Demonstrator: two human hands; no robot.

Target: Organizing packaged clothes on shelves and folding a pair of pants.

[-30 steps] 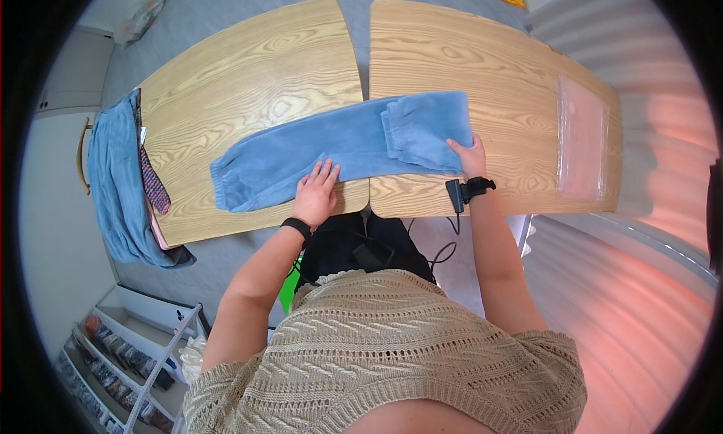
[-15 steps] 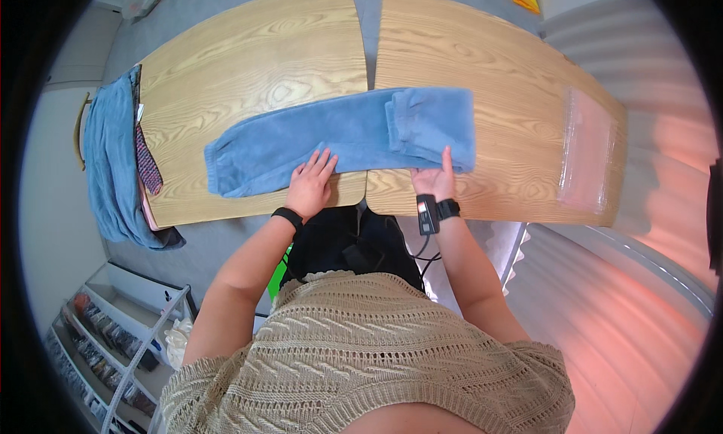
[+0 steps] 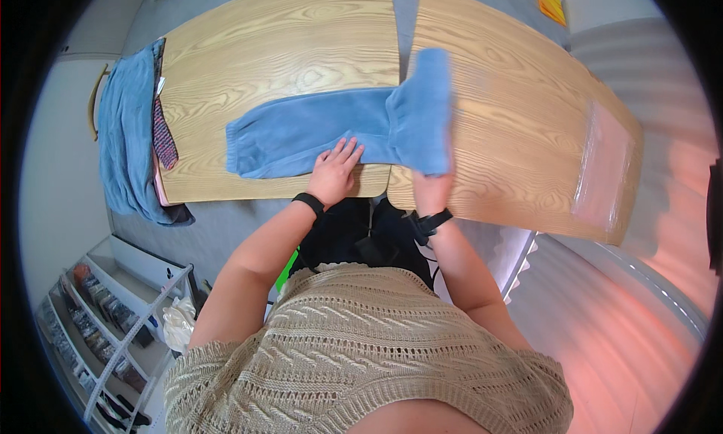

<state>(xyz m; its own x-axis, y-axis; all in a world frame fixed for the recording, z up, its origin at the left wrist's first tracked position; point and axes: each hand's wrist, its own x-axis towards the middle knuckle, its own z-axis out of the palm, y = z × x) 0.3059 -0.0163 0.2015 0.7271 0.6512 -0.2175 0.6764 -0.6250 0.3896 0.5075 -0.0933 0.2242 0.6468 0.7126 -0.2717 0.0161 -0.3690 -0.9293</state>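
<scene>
Blue fleece pants (image 3: 301,125), folded into a long strip, lie across the gap between two wooden table tops, with a ribbed cuff toward the left. My left hand (image 3: 336,170) rests flat on their near edge, fingers stretched out. At the right end, my right hand (image 3: 431,194) grips the near edge of the folded-over part, which is lifted, blurred and standing up at an angle to the strip. The cloth hides most of the right fingers. Both wrists wear black bands.
Blue and dark garments (image 3: 128,133) hang over the left table's (image 3: 301,35) left edge. A clear plastic packet (image 3: 604,167) lies at the right end of the right table (image 3: 512,118). A rack with several packets (image 3: 113,313) stands at the lower left. A yellow item (image 3: 550,5) lies beyond.
My right hand has turned over and taken hold of the folded right end, raising it and swinging it leftward. My left hand stays on the pants. The whole view has shifted slightly.
</scene>
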